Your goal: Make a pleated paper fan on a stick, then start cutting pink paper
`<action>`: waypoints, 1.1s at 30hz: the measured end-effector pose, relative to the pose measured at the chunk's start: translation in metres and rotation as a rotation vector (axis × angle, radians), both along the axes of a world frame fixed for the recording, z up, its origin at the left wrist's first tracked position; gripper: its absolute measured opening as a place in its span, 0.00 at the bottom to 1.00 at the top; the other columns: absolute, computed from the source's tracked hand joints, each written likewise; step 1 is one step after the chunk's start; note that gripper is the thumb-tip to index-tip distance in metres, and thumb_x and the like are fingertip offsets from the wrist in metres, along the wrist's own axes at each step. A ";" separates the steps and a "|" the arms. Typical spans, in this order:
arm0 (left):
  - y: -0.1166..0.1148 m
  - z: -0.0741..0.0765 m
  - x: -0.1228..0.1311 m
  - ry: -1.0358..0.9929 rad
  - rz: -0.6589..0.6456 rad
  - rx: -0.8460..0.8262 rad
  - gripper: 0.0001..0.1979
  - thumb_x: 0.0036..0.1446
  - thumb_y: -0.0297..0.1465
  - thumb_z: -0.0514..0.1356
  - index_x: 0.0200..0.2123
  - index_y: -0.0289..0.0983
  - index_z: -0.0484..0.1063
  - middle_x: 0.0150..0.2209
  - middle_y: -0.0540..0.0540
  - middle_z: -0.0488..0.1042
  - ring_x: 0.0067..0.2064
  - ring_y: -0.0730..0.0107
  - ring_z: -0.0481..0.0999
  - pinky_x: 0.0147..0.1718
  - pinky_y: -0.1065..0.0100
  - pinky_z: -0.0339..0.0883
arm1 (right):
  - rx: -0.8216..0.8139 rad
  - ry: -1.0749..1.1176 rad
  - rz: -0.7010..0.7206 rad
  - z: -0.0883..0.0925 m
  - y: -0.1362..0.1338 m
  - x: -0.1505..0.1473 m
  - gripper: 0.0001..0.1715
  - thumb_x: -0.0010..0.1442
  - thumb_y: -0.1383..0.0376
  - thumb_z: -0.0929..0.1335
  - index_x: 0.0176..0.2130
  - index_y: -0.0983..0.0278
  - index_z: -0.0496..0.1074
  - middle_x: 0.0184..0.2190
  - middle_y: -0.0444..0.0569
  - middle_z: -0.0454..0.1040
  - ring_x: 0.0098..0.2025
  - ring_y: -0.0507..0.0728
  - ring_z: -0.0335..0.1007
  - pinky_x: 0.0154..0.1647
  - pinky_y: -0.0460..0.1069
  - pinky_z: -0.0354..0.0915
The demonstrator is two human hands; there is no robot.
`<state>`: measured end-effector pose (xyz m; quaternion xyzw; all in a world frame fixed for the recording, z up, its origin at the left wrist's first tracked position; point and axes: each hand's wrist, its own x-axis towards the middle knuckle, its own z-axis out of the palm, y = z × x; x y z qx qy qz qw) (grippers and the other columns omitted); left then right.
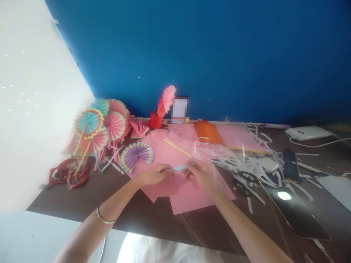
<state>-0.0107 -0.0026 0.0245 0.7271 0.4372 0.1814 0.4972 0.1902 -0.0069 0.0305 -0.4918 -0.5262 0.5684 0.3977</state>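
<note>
Between my two hands a short light-blue paper strip [180,168] is held level above pink paper sheets [183,202]. My left hand [157,174] pinches its left end with closed fingers. At the other end, my right hand [199,173] grips the strip between thumb and fingers. Just beyond my left hand, a purple pleated paper fan [137,155] with a pastel rim lies partly spread. A narrow yellow strip [177,147] and a silver bangle [173,135] rest on the pink paper farther back.
Pleated paper fans [113,126] cluster at the left, near a red item in clear wrap [78,173]. A red holder [156,119] stands by the blue wall. Tangled white paper strips [236,159], an orange sheet [208,132] and a dark phone [298,212] lie rightward.
</note>
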 end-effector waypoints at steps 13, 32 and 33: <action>0.000 0.005 0.000 -0.124 -0.041 -0.397 0.24 0.50 0.51 0.55 0.30 0.33 0.68 0.19 0.53 0.62 0.19 0.79 0.60 0.18 0.74 0.52 | 0.065 -0.051 0.049 -0.005 -0.003 -0.007 0.20 0.52 0.49 0.66 0.27 0.64 0.65 0.17 0.43 0.70 0.17 0.50 0.67 0.20 0.46 0.64; -0.007 0.007 0.002 -0.315 -0.111 -0.585 0.20 0.54 0.49 0.53 0.30 0.37 0.62 0.18 0.58 0.47 0.16 0.83 0.44 0.14 0.76 0.40 | 0.129 0.008 0.145 0.014 -0.006 0.005 0.16 0.49 0.53 0.70 0.32 0.63 0.69 0.21 0.44 0.73 0.24 0.53 0.70 0.29 0.49 0.68; -0.008 0.007 0.003 -0.309 -0.103 -0.544 0.20 0.54 0.49 0.51 0.29 0.37 0.61 0.18 0.58 0.47 0.16 0.83 0.45 0.14 0.76 0.41 | 0.128 0.015 0.151 0.015 -0.006 0.005 0.17 0.50 0.53 0.69 0.33 0.63 0.69 0.22 0.44 0.73 0.24 0.53 0.70 0.29 0.49 0.68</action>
